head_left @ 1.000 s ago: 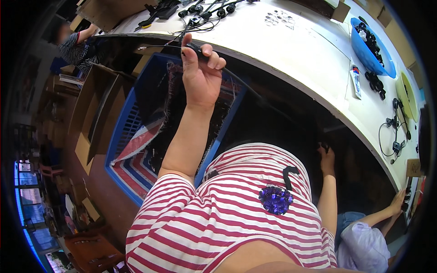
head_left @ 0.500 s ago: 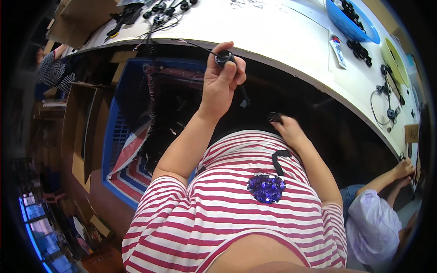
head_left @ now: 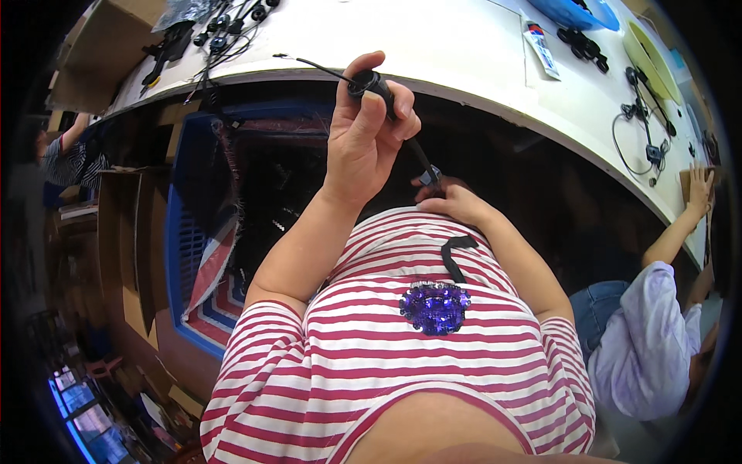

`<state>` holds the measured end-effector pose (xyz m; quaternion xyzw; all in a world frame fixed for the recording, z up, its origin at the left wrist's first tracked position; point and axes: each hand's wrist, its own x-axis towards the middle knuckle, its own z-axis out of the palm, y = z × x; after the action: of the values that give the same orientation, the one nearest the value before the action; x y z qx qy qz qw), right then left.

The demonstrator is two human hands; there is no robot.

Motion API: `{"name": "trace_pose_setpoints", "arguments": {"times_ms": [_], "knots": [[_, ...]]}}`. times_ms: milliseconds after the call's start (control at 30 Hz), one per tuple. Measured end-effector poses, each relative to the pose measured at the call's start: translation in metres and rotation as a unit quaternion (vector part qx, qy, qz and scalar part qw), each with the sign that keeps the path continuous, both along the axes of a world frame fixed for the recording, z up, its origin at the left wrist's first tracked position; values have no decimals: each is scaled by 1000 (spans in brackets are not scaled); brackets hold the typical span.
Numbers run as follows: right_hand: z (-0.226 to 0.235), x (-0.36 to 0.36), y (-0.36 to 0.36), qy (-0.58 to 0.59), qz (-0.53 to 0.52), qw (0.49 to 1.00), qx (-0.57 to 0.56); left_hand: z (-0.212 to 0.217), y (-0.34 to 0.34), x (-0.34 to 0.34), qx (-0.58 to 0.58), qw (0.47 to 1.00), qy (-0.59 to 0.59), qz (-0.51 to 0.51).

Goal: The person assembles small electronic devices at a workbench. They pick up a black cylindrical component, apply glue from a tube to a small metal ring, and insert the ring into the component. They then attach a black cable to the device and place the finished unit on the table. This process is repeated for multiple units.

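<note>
My left hand (head_left: 357, 147) is raised in front of the table edge, its fingers and thumb wrapped round a short black cylinder with an open, hollow end (head_left: 366, 80). A thin black cable (head_left: 321, 68) sticks out of that end towards the upper left. From the other end a dark stem (head_left: 421, 157) slants down to the right. My right hand (head_left: 461, 204), close to my belly, is closed at the stem's lower end round a small dark piece with a greyish face (head_left: 431, 176). Its fingertips are partly hidden.
A white table (head_left: 433, 54) curves across the top, bearing black cabled parts (head_left: 224, 35), a glue tube (head_left: 542, 51), a blue basin (head_left: 580, 14) and a yellow-green basin (head_left: 653, 58). A blue crate (head_left: 176, 255) stands below at left. A co-worker (head_left: 645, 348) sits at right.
My right hand has moved left and up to the lower end of the stem. My left hand still holds the black cylinder, slightly tilted. The whole view has shifted a little.
</note>
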<state>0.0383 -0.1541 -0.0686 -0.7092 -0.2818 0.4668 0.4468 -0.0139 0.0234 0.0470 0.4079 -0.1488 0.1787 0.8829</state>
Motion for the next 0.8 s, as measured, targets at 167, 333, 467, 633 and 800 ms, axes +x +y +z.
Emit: {"name": "trace_pose_setpoints", "arguments": {"times_ms": [167,333,467,633,800], "knots": [[-23,12,-10,-74,-39,996,-27,4,8,1,34,999,-10,17],[-8,17,-24,-231,-19,973,-6,-1,7,0,55,998,9,1],[83,22,-18,-397,-128,877,239,-27,-9,1,86,993,70,-34],[128,14,12,-613,-43,719,324,-67,-31,4,167,983,53,-52],[101,12,18,-499,-64,828,249,-83,-35,-12,234,951,152,-132]]}}
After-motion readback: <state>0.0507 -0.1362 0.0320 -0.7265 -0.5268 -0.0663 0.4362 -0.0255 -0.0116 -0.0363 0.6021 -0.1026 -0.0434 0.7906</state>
